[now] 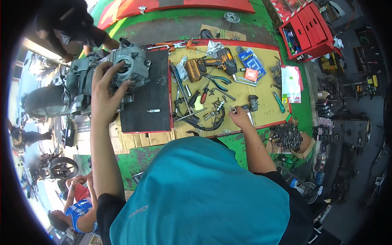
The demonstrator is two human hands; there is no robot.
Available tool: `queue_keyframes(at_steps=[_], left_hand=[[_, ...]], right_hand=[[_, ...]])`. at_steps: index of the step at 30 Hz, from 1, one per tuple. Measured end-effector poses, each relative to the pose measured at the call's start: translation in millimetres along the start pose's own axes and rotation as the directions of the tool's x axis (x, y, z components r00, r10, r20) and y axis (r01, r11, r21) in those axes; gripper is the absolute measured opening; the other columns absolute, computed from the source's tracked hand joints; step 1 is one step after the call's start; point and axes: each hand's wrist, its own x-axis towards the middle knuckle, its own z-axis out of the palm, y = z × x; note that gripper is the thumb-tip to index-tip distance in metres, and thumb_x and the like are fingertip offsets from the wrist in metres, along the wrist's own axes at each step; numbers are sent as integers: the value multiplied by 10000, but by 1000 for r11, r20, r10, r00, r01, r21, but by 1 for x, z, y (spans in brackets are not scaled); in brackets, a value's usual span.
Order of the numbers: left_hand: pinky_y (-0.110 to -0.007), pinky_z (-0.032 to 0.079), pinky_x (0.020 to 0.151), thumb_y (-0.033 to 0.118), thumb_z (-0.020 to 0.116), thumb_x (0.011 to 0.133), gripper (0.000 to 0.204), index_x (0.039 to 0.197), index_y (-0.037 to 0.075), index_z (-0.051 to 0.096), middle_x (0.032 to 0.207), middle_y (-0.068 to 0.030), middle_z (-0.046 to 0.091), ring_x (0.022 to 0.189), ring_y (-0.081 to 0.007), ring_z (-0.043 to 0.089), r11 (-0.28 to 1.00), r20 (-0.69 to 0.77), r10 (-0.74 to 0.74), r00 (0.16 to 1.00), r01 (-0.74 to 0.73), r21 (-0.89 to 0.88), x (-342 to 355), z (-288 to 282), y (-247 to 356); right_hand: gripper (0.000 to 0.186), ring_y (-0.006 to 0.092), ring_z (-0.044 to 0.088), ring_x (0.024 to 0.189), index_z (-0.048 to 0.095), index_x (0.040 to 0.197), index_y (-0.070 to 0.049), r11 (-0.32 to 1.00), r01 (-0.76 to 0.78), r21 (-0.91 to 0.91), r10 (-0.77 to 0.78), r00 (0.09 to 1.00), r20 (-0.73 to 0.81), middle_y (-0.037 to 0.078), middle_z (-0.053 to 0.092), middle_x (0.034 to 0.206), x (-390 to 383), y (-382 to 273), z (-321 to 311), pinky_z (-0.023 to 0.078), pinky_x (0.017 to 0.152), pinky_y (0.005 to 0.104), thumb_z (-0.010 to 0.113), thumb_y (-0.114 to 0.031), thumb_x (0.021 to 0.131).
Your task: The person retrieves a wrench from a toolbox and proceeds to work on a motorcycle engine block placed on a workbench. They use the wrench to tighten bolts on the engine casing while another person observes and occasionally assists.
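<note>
My left hand (107, 92) grips the grey engine (136, 67) at upper left, its thumb and fingers apart around the round opening. A black mat (145, 110) with a small metal piece (153, 110) lies beside it. My right hand (239, 118) pinches a small metal part (233, 109) over the yellow work board (261, 114), near a dark housing (253, 103). The board holds a cordless drill (220, 60), pliers (216, 81), a red-handled screwdriver (204, 96), a black hose (208, 126), several sockets and bars, and a blue package (252, 61).
A person (69, 24) stands beyond the engine; another (79, 212) is at lower left near a motorcycle (61, 167). A red tool cart (306, 34) is at upper right, a box of dark parts (286, 136) right of the board, a dark cluttered floor (351, 134) at far right.
</note>
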Motion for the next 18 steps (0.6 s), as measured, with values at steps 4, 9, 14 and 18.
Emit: queue_keyframes(at_steps=[4,9,14,18], left_hand=[[-423,461,1060,155,792,830,480,1294,72,701,1299,-161,590,1223,-332,585,999,15,-44,999,44,16,-1,1,-1],[-420,408,1139,174,750,885,494,1353,45,657,1424,-190,554,1356,-341,525,991,80,-132,988,131,15,2,-3,10],[-429,438,1126,136,783,854,518,1349,58,652,1426,-172,573,1341,-348,551,992,43,-126,991,124,34,-5,-5,21],[-472,391,1167,179,811,833,601,1394,75,623,1471,-176,546,1394,-385,480,988,-27,-116,993,118,103,-20,-4,19]], right_hand=[[323,452,692,901,728,984,-17,994,104,40,-103,994,-35,241,717,904,10,-22,13,540,789,512,701,-329,904],[227,423,697,860,757,889,-41,933,330,-144,-355,912,-207,197,732,910,65,-59,48,555,785,516,715,-264,890],[138,416,717,903,781,889,-65,919,255,-300,-297,949,-103,220,739,947,96,-60,73,578,827,515,686,-165,877],[212,437,717,934,773,906,-26,943,225,-244,-238,971,-21,246,740,964,97,-72,58,576,853,523,695,-213,842]])
